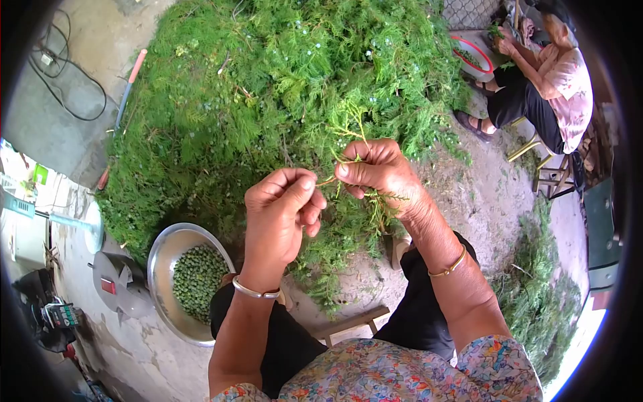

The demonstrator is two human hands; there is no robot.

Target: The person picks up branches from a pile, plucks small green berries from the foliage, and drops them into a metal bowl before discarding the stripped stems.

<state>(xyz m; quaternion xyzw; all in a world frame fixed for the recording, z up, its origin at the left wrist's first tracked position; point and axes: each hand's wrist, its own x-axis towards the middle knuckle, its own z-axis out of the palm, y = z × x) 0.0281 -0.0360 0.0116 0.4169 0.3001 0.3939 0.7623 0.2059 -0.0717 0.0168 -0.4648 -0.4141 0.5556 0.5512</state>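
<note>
Clamps a green sprig (362,126) in the right hand (380,171), stem (327,181) sideways toward the left hand (276,208), pinched together.

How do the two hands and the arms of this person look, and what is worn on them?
The left hand and right hand wear no gloves. A silver-coloured bracelet circles the left wrist; a thinner, gold-coloured bangle circles the right. The forearms are uncovered, below short sleeves with a small, multicoloured flower pattern.
</note>
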